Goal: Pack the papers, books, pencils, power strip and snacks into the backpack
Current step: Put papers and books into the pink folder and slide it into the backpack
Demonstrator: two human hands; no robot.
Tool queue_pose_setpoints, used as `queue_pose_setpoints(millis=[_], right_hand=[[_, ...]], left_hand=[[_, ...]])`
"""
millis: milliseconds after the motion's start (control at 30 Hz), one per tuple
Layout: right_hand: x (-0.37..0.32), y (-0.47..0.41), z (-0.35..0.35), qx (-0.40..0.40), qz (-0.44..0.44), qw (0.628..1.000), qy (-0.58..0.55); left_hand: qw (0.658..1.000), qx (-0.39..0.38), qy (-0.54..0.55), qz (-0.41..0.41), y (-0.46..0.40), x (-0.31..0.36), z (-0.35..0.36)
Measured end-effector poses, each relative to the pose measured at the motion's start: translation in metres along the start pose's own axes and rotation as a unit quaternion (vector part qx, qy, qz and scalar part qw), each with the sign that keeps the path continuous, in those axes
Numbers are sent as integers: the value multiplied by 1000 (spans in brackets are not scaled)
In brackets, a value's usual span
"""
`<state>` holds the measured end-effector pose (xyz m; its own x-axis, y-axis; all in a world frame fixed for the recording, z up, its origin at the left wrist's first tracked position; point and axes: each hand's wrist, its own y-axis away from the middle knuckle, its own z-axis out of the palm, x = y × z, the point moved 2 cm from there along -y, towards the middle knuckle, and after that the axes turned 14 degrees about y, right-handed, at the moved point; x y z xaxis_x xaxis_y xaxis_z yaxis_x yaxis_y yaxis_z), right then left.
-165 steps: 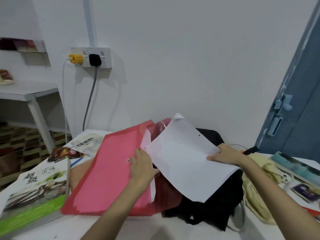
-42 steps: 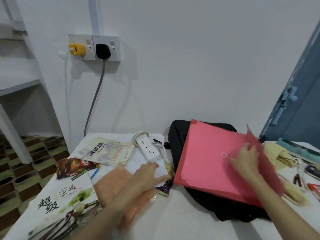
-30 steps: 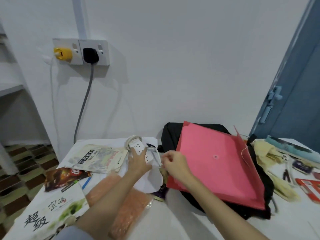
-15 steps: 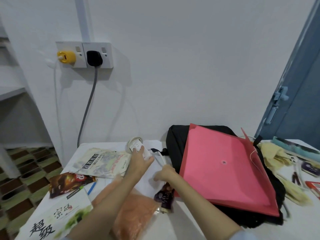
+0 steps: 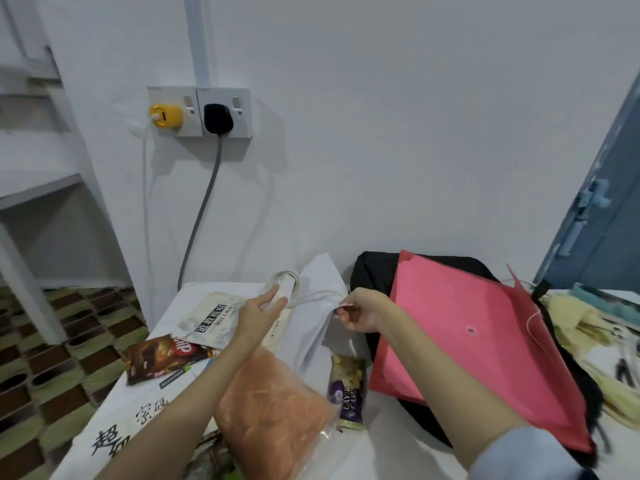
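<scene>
Small domestic room, likely home study: wall socket (image 5: 199, 112) at 11 o'clock, patterned floor tiles (image 5: 31, 358), book-strewn surface (image 5: 398, 455), blue door (image 5: 602, 216).

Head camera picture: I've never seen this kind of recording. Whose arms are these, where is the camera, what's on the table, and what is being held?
There is no machine. A person wears a camera on their head, so you look down along their own arms. The left hand holds the white power strip up off the table. The right hand pinches the edge of a sheet of white paper, lifting it. A pink folder lies on the black backpack. Nearer are an orange snack bag, a purple layer cake wrapper and a booklet.
</scene>
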<state>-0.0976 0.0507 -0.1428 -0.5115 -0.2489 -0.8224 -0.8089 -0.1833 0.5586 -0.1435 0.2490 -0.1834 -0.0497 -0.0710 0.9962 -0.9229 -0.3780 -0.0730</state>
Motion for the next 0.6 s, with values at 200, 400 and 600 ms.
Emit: queue_pose_setpoints(millis=[200, 400, 600], right_hand=[[-5, 1, -9, -10, 26, 997, -68], [22, 0, -1, -64, 80, 992, 74], [42, 11, -3, -98, 46, 979, 173]], left_hand=[[997, 20, 80, 1, -10, -7, -1], [997, 46, -23, 60, 11, -5, 0], [988, -34, -133, 70, 27, -23, -3]])
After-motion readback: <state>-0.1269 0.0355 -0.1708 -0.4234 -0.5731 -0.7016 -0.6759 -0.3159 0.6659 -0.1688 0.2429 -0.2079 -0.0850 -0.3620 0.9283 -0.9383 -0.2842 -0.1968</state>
